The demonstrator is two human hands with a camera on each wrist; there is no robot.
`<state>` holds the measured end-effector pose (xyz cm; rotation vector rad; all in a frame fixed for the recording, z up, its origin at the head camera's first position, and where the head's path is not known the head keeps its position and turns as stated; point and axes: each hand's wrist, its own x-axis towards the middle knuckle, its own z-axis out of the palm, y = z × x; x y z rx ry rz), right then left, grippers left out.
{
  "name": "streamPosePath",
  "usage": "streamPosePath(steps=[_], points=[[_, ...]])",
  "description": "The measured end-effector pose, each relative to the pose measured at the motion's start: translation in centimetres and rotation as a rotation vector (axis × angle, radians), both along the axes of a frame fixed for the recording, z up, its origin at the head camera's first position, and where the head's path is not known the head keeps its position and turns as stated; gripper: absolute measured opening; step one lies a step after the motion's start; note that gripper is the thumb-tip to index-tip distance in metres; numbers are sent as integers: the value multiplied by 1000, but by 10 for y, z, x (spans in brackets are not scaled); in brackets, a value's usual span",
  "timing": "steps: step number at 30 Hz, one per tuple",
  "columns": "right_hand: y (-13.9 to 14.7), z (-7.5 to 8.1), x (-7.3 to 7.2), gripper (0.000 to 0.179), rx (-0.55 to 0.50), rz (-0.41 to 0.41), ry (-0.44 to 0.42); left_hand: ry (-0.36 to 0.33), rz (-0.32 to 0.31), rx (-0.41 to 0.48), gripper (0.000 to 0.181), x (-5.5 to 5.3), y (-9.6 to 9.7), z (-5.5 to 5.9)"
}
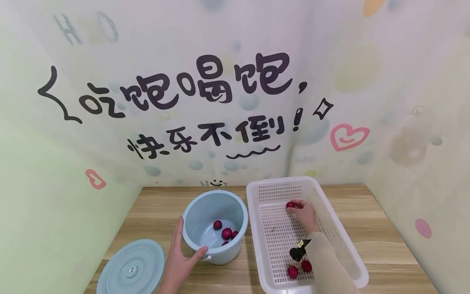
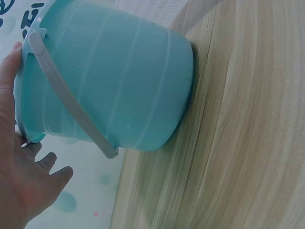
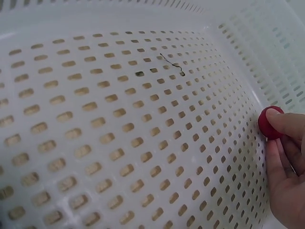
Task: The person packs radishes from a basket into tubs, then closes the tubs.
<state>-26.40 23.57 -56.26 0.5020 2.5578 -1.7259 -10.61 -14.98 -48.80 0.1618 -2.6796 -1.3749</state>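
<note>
My left hand (image 1: 178, 261) rests against the rim of a light blue plastic bucket (image 1: 224, 257), fingers spread, thumb at the near side. The left wrist view shows the bucket's wall and its handle (image 2: 71, 102) hanging down. Several red radishes (image 1: 226, 233) lie on the bucket's floor. Over the far part of a white perforated basket (image 1: 312, 181), my right hand (image 1: 304, 214) pinches a small red radish (image 3: 270, 123) between thumb and fingers. Near the basket's front lie two more, one radish (image 1: 292, 272) beside another radish (image 1: 306, 266).
A round blue lid (image 1: 147, 249) lies on the wooden table (image 1: 161, 200) left of the bucket. The basket stands close to the bucket's right side. Behind the table rises a wall (image 1: 220, 163) with black lettering. A thin dark stem (image 3: 172, 64) lies on the basket's floor.
</note>
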Motion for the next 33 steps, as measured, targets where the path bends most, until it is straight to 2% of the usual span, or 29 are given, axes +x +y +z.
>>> streamPosePath(steps=[9,20,33], points=[[0,8,0,38,-10,3,-2,2,2,4,112,1,1,2],[2,19,-6,37,20,20,45,-21,-1,-1,113,2,1,5],[0,30,-6,38,34,25,87,-26,-4,-1,114,2,-1,5]])
